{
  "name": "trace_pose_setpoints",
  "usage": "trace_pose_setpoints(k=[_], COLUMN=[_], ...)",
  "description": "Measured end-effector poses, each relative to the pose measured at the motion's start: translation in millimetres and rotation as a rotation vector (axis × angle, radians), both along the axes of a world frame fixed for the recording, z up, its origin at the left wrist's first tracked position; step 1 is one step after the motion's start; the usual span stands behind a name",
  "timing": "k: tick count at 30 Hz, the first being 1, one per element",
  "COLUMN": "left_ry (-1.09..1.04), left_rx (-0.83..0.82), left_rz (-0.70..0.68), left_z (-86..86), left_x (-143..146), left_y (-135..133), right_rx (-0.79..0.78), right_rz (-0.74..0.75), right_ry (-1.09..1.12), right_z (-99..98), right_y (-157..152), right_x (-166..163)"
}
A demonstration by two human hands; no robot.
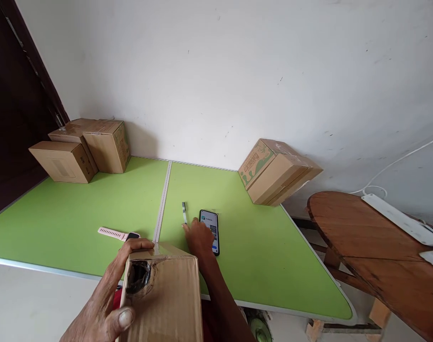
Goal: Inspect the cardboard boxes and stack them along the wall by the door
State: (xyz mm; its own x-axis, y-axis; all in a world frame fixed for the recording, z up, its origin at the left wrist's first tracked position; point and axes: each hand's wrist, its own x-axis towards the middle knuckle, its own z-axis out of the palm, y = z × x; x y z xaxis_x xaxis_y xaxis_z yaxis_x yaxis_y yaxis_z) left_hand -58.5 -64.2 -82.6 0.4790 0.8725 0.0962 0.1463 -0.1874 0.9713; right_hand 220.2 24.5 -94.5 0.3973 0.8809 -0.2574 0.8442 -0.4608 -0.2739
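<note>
My left hand (113,289) grips a brown cardboard box (170,299) at the table's near edge, fingers over its far top edge and thumb on the near side. A ragged dark hole (138,276) shows in the box's upper left corner. Beyond the box, my right hand (201,237) reaches across the table. Its fingertips close at the near end of a slim white-and-dark pen-like tool (184,212); its exact kind is too small to tell. A smartphone (215,240) with a lit screen lies beside and partly behind this hand.
A pink-strapped smartwatch (113,232) lies left of the box on the green table (273,266). Several cardboard boxes (102,147) stand at the back left. Another taped box (273,175) leans at the back right. A brown wooden table (373,247) with a white power strip (398,218) stands right.
</note>
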Motion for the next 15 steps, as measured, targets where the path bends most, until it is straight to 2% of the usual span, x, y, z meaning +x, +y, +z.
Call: trace_pose_setpoints(k=[2, 5, 9, 11, 15], left_ry=[-0.011, -0.011, -0.012, -0.021, -0.027], left_rx=[-0.004, -0.064, -0.108, -0.12, -0.128], left_rz=[0.019, 0.088, 0.118, 0.109, 0.114], left_z=[1.9, 15.1, 34.4, 37.1, 31.7], left_x=[1.3, 10.0, 23.6, 25.7, 21.4], left_y=[1.0, 2.4, 3.1, 3.0, 3.2], right_rx=[0.036, 0.035, 0.018, 0.041, 0.11], right_rz=[-0.081, -0.223, -0.294, -0.319, -0.372], right_ry=[-0.03, -0.055, 0.034, 0.094, 0.27], right_z=[3.3, 0.8, -11.5, -17.2, -27.6], right_y=[-15.6, -34.1, -37.8, -34.0, -29.7], right_x=[9.9, 25.7, 37.6, 42.0, 54.4])
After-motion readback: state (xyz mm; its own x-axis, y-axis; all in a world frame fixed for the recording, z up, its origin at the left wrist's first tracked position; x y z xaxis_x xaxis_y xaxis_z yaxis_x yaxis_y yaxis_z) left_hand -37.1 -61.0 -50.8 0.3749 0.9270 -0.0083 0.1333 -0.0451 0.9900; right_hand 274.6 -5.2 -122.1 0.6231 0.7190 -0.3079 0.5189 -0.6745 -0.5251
